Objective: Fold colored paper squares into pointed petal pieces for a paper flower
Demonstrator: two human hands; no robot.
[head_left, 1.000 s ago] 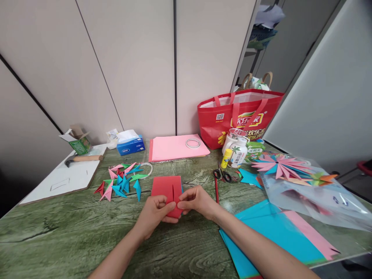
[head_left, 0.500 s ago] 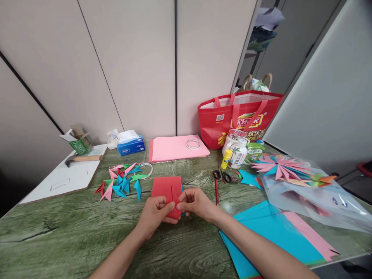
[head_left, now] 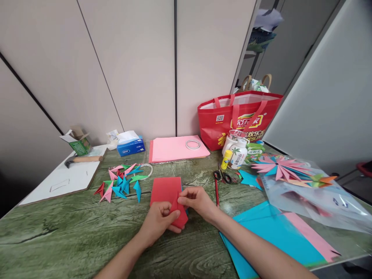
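Note:
Between my hands is a small folded piece of red paper (head_left: 180,217), its pointed top standing up. My left hand (head_left: 161,219) grips its lower left side, thumb on the front and fingers behind. With thumb and forefinger, my right hand (head_left: 193,199) pinches the upper right edge. Below and behind the piece lies a stack of red paper (head_left: 166,188) on the table, with a bit of blue showing at its right side. To the left is a pile of folded paper pieces (head_left: 123,184) in pink, blue, green and red.
Scissors (head_left: 222,176), a red pencil (head_left: 216,193) and a glue stick (head_left: 226,159) are right of centre. Blue sheets (head_left: 270,236) lie under my right forearm. A pink stack (head_left: 171,149), a tissue box (head_left: 130,146), a hammer (head_left: 84,159) and a red bag (head_left: 212,128) stand farther back.
The folded red paper has shifted slightly right and down, and tilted. My right hand's pinch has moved up to its upper edge, while my left hand keeps its grip.

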